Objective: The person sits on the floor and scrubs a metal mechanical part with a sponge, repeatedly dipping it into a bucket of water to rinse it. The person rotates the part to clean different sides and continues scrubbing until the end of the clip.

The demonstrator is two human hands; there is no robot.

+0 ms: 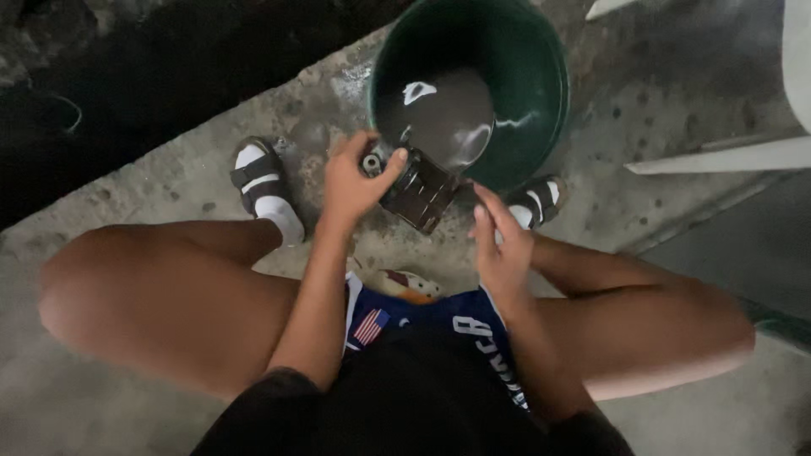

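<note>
Head view: rough concrete floor (693, 76), green bucket (541, 101), seemingly dim outdoors.

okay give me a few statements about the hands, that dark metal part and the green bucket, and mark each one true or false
1. The left hand grips the dark metal part. True.
2. The green bucket is dry inside. False: it holds murky water.
3. The right hand is dipped in the water. False: it is held outside the bucket, beside the part.
4. The part is held at the bucket's near rim. True.
5. The person's feet are bare. False: the foot on the person's left wears a dark sandal over a white sock.
</note>
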